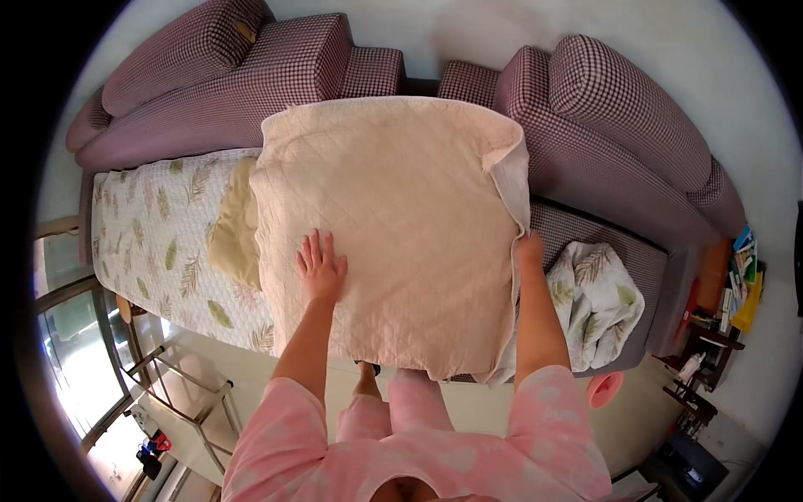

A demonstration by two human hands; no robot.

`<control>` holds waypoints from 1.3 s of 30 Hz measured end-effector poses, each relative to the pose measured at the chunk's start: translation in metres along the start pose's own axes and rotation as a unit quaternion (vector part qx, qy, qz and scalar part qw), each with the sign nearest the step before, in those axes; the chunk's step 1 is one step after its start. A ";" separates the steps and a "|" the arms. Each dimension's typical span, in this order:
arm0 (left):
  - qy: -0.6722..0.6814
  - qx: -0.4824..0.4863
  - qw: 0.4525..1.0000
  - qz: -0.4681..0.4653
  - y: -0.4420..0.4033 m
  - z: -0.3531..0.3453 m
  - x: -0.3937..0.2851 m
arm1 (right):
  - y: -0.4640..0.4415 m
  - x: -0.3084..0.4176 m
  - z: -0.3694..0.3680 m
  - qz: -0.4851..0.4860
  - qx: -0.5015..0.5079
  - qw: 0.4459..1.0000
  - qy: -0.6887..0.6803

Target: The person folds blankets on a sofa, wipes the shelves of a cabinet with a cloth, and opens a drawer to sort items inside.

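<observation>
A beige quilted pad [393, 201] lies spread over the middle of a checked sofa, its right edge folded up to bare a paler underside. My left hand [319, 266] rests flat on its left part with the fingers apart. At the right edge, my right hand [529, 248] is closed on the border; its fingertips are hidden. Just left of the pad, a crumpled yellowish cloth [236, 224] sticks out from beside it. A white leaf-print cover [159, 238] spreads over the sofa's left end, and a bunched leaf-print cloth [595, 301] sits to the right of my right arm.
Purple checked sofa backs and cushions [293, 63] run along the wall behind the pad. A metal frame [188, 410] stands on the floor at left, near a bright window. At right are a pink basin [604, 390] and a shelf with books [734, 284].
</observation>
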State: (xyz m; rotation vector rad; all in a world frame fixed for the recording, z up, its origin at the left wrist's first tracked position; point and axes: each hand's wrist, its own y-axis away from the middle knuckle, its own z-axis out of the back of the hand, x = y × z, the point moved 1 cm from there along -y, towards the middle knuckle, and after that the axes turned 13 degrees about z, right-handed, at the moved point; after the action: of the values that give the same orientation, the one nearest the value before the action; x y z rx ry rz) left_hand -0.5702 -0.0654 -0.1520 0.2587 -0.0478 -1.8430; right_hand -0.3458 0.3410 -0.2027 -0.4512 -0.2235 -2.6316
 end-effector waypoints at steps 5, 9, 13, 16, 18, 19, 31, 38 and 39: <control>-0.015 -0.001 1.000 0.015 -0.003 -0.001 -0.006 | -0.015 0.086 0.045 0.233 -0.152 0.960 0.027; -0.003 0.002 1.000 0.023 -0.003 -0.003 0.000 | -0.026 0.172 0.036 0.347 -0.051 0.928 -0.124; 0.011 0.006 1.000 0.024 -0.006 -0.007 0.005 | -0.047 0.266 0.001 0.352 0.088 0.914 -0.180; 0.030 0.001 0.999 0.031 -0.008 -0.004 0.004 | -0.067 0.334 -0.017 0.331 0.177 0.913 -0.159; 0.043 0.000 0.999 0.034 -0.009 -0.002 0.003 | -0.079 0.372 -0.033 0.340 0.204 0.907 -0.141; 0.041 0.002 0.999 0.035 -0.010 -0.002 0.004 | -0.082 0.390 -0.042 0.334 0.211 0.907 -0.147; 0.064 -0.026 0.997 0.031 -0.013 -0.008 0.008 | -0.086 0.420 -0.111 0.325 0.115 0.867 -0.360; 0.067 -0.041 0.997 0.019 -0.011 -0.010 0.005 | -0.018 0.264 -0.034 0.451 0.034 0.889 0.068; 0.065 -0.042 0.997 0.019 -0.011 -0.009 0.005 | -0.020 0.242 -0.014 0.394 0.054 0.913 0.092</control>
State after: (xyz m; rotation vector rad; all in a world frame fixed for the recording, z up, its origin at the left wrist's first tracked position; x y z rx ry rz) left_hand -0.5803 -0.0664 -0.1638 0.3154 0.1132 -1.7814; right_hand -0.5623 0.2555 -0.1326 -0.1872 -0.0934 -1.8365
